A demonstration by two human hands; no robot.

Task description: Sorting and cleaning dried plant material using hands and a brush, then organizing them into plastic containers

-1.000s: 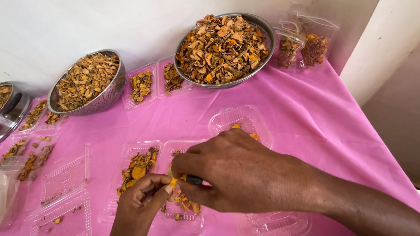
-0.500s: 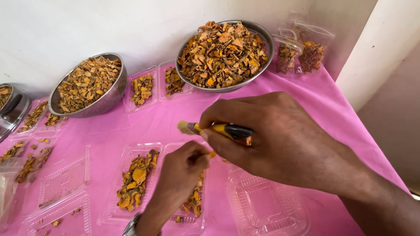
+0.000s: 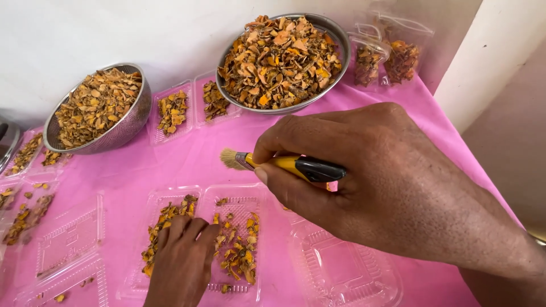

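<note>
Left hand nearest, fingers curled together, resting on dried orange chips in open clear tray. Empty clear tray just right of it. Right hand above, clamped on brush: yellow-black handle, bristles pointing left, held over pink worktop. Further back, left bowl and right bowl heaped with chips; small filled trays between; bags far right.

Brush + open clamshell tray
Yellow-black handle, pale bristles left, held level above tray; tray holds orange dried chips.
</note>
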